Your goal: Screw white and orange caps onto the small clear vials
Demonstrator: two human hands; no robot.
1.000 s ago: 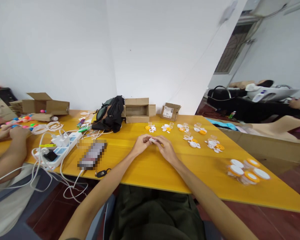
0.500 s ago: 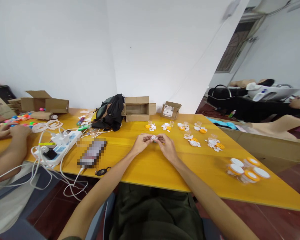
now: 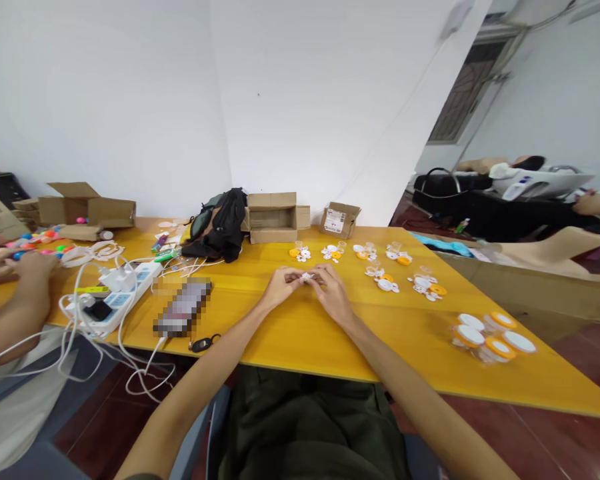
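Near the middle of the yellow table, a small white part is pinched between the fingertips of both hands. My left hand grips it from the left, and my right hand from the right. Its exact shape is too small to tell. Beyond the hands lie small groups of white and orange pieces with clear cups, such as one group behind them and another to the right. Several clear jars with white and orange lids stand together at the right.
A phone, a key fob and a power strip with looping white cables lie left. Behind are a black bag and open cardboard boxes. Another person's arm rests at the far left.
My right hand's fingers have shifted slightly around the white part, which now shows a little less. The whole view has moved a little.
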